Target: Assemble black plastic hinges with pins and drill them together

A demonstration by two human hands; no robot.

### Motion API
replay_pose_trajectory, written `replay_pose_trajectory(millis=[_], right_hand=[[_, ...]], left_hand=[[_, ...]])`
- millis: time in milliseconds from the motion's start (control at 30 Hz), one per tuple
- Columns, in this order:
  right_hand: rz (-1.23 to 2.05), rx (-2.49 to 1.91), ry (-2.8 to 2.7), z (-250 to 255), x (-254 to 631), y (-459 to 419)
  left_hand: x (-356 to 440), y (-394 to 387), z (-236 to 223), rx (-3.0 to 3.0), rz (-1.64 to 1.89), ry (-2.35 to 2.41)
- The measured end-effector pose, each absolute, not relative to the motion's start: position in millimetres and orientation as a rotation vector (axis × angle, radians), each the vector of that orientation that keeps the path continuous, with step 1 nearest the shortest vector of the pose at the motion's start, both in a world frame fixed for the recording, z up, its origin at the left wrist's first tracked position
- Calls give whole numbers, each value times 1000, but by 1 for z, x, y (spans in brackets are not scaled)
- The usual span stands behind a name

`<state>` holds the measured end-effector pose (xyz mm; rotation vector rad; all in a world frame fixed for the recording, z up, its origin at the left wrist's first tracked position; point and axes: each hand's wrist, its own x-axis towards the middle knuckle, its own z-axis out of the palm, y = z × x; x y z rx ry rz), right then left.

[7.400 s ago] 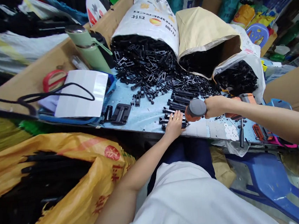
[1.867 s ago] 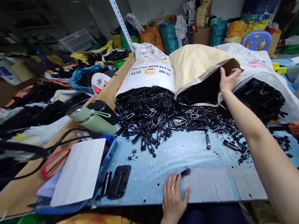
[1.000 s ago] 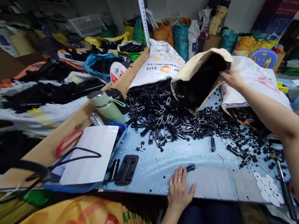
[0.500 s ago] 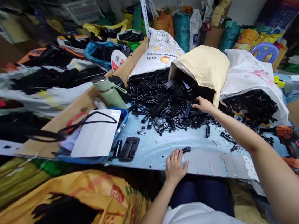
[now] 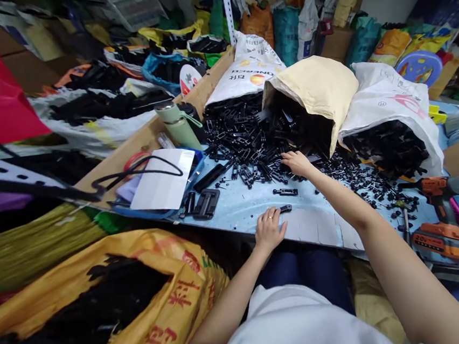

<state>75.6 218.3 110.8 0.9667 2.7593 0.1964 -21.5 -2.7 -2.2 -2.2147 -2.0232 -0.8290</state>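
My left hand (image 5: 269, 230) lies on the front edge of the blue table (image 5: 233, 207), thumb apart from the fingers. A small black plastic part (image 5: 285, 209) pokes out beside its fingertips. I cannot see a grip on it. My right hand (image 5: 297, 164) reaches over the front of a heap of black plastic parts (image 5: 246, 132), fingers stretched toward the pieces. Nothing shows between them. A single slotted black part (image 5: 285, 192) lies between my hands. Behind my right hand, a cream sack (image 5: 314, 80) opens toward me with black parts inside.
A cordless drill (image 5: 440, 216) stands at the right, near scattered screws (image 5: 371, 182). A white sack (image 5: 392, 91) holds more black parts. At the left are a green thermos (image 5: 180, 125), a white card (image 5: 163, 181) and a black flat part (image 5: 206, 203). An orange sack (image 5: 201, 304) sits below the table.
My right hand has moved left and nearer along the heap's front. Parts in the heap have shifted, and more screws show at the right. My left hand stays at the table edge. The view has turned slightly.
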Motion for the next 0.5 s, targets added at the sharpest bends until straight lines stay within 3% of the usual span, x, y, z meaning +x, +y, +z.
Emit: replay_pose_trajectory(millis=[233,400,500], right_hand=[[146,1022,2856,127,64,204],[-425,1451,3325,106,123,139],[-663,1840,3235,76,182,87]], left_hand=[[-24,-1,5,-2262,-832,-2083],[-17,12,22,-2236,-719,-2309],[-16,21,31,-2333,-653,-2325]])
